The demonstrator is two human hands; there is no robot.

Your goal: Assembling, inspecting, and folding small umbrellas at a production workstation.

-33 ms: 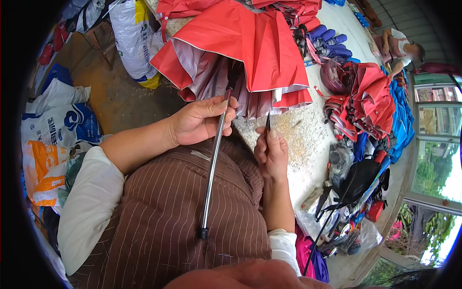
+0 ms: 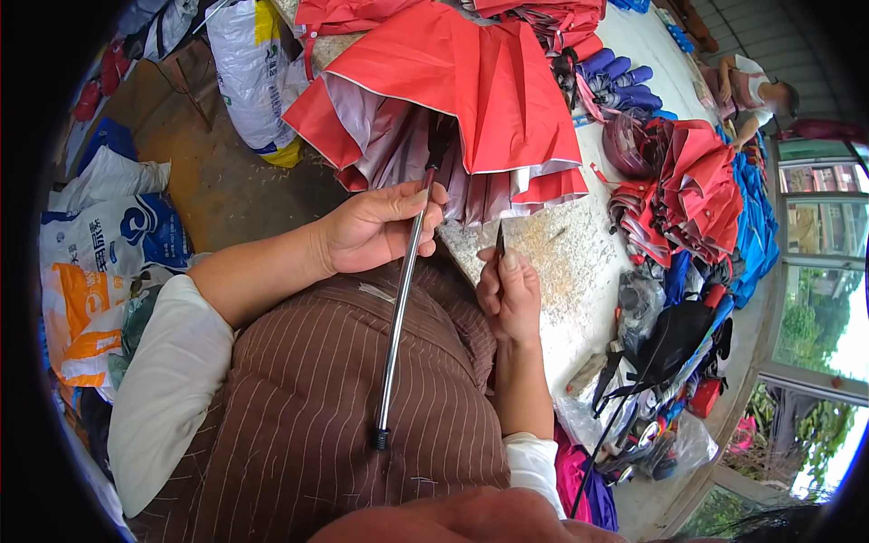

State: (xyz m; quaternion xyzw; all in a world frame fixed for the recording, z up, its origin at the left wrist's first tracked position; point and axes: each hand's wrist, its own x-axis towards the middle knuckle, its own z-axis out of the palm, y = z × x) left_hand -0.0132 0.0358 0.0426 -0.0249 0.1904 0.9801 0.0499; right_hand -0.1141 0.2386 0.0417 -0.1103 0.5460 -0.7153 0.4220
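A partly folded red umbrella point(image 2: 407, 63) with a silvery lining hangs over the table corner. Its shiny metal shaft point(image 2: 398, 335) slants down toward me and ends in a black threaded tip against my striped brown apron point(image 2: 317, 380). My left hand point(image 2: 385, 226) is closed round the upper shaft, thumb on top, just below the canopy. Right of it, my right hand point(image 2: 511, 294) pinches a slim black pointed tool point(image 2: 501, 237), its point up, just below the canopy's edge. The tool's exact kind is unclear, and its lower end is hidden in my fingers.
A white table point(image 2: 579, 335) with a worn, debris-strewn corner lies to the right. On it are folded red umbrellas point(image 2: 692, 195), purple umbrellas point(image 2: 620, 81) and a black bag point(image 2: 674, 335). Printed sacks point(image 2: 118, 235) stand left. Another person point(image 2: 760, 90) is at the far right.
My right hand has drawn slightly down and to the left with the black tool, so its point sits a little lower. The left hand and umbrella stay put.
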